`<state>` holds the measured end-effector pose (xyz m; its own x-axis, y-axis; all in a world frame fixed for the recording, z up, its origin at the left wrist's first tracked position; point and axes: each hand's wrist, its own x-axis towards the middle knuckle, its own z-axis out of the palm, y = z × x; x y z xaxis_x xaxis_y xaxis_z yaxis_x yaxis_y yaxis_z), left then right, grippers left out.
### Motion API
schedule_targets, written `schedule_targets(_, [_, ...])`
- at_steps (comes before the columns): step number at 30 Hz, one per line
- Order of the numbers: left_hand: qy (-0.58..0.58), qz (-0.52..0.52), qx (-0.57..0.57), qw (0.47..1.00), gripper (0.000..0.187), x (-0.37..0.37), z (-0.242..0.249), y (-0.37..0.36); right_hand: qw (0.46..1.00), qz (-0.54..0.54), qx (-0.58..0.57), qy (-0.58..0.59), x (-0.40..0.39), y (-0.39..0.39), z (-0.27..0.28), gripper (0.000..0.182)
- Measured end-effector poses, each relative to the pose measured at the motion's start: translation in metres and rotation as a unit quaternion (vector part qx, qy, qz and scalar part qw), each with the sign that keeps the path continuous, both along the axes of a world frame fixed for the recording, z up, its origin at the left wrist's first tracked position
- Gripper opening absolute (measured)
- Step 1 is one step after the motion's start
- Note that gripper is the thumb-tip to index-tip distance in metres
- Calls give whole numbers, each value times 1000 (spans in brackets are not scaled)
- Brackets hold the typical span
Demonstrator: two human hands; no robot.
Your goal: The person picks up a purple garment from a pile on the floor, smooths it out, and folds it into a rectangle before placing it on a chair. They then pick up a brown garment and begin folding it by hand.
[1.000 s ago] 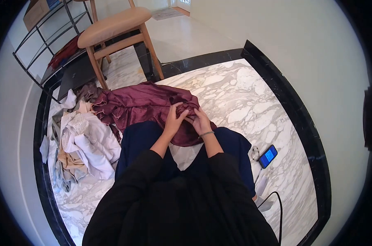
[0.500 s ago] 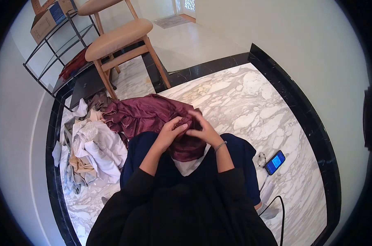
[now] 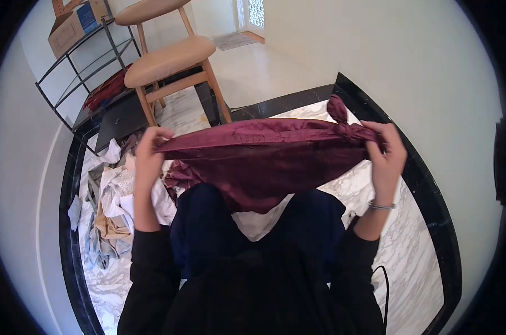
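A maroon satiny cloth (image 3: 264, 162) is stretched between my two hands, above my knees, its lower part hanging in a fold. My left hand (image 3: 151, 146) is closed on its left end. At the other end, my right hand (image 3: 385, 148) grips the cloth beside a knot (image 3: 346, 129) with a short tail pointing up. Some bunched maroon fabric with frayed edges shows below and right of my left hand. Left of my knees lies a heap of clothes (image 3: 119, 192) in white, tan and pale blue, partly behind my left forearm.
A wooden chair (image 3: 172, 58) with a tan seat stands ahead on the left. Behind it is a black metal rack (image 3: 91, 75) holding a cardboard box (image 3: 68, 33). A black cable (image 3: 385, 290) runs along the marble floor at right.
My hands have moved apart from close together over my lap, pulling the maroon cloth taut sideways and lifting it. A knot now shows at its right end. My right forearm now covers the phone.
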<state>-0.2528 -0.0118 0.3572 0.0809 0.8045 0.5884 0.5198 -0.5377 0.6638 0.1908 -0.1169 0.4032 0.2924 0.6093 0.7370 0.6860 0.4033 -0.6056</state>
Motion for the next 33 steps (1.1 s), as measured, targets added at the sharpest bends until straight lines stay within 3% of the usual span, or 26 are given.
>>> schedule_targets(1, [-70, -35, -57, 995, 35, -10, 16, -8, 999, -23, 14, -39, 7, -14, 14, 24])
schedule_targets(4, [-179, -239, 2, 954, 40, -37, 56, -28, 993, -65, 27, -100, 28, -56, 50, 25])
schedule_targets(5, [-167, -308, -8, 937, 40, -39, 67, -28, 997, -38, 23, -69, 36, -66, 57, 27])
schedule_targets(6, [-153, -374, -18, 914, 40, -40, 78, -25, 996, 72, 43, 4, 44, -65, 61, 25])
schedule_targets(7, [-139, -438, -31, 888, 39, -40, 85, -19, 987, 135, -46, 76, 52, -61, 68, 24])
schedule_targets(8, [12, -393, -68, 917, 42, -37, 90, -1, 960, 196, -137, 149, 58, -54, 77, 24])
schedule_targets(9, [163, -338, -106, 921, 44, -31, 93, 25, 942, 231, -197, 145, 60, -29, 82, 25])
schedule_targets(11, [270, -266, -147, 914, 47, -15, 72, 86, 920, 249, -272, 132, 66, 45, 72, 29])
schedule_targets(12, [400, -179, -96, 894, 54, -14, 70, 124, 919, 204, -233, 245, 60, 86, 66, 31])
schedule_targets(13, [431, -83, -53, 897, 50, -15, 71, 165, 921, 211, -192, 265, 68, 124, 64, 32])
schedule_targets(14, [478, -13, 32, 878, 46, -3, 102, 176, 922, 219, -147, 282, 74, 151, 71, 32])
schedule_targets(15, [386, 47, 80, 918, 43, 12, 138, 160, 943, 197, -56, 260, 68, 158, 93, 32])
schedule_targets(16, [355, 67, 250, 898, 38, -6, 157, 209, 955, 175, 35, 235, 58, 157, 119, 33])
schedule_targets(18, [218, 112, 389, 888, 37, -2, 213, 188, 949, 174, 189, 182, 49, 133, 170, 34])
schedule_targets(19, [199, 127, 385, 892, 39, 8, 238, 144, 967, 194, 161, 28, 50, 90, 191, 36])
schedule_targets(21, [207, 106, 453, 860, 33, -11, 263, 111, 961, 161, 192, -119, 70, 57, 208, 48])
schedule_targets(23, [197, 53, 456, 866, 25, -37, 262, 92, 940, 26, 302, -158, 67, 48, 206, 34])
schedule_targets(24, [196, 36, 444, 873, 21, -38, 256, 71, 914, -60, 346, -203, 54, 25, 193, 36])
schedule_targets(27, [122, -43, 322, 938, 9, -34, 211, 13, 943, -115, 264, -170, 71, -12, 147, 27])
schedule_targets(29, [339, -88, 311, 884, 14, -41, 189, -16, 947, -215, 80, -225, 59, -50, 115, 24])
schedule_targets(31, [353, -151, 167, 908, 22, -44, 155, -33, 976, -86, -79, -186, 54, -77, 89, 18])
schedule_targets(33, [336, -256, -13, 907, 29, -47, 134, -49, 960, -86, -227, -138, 59, -106, 74, 13])
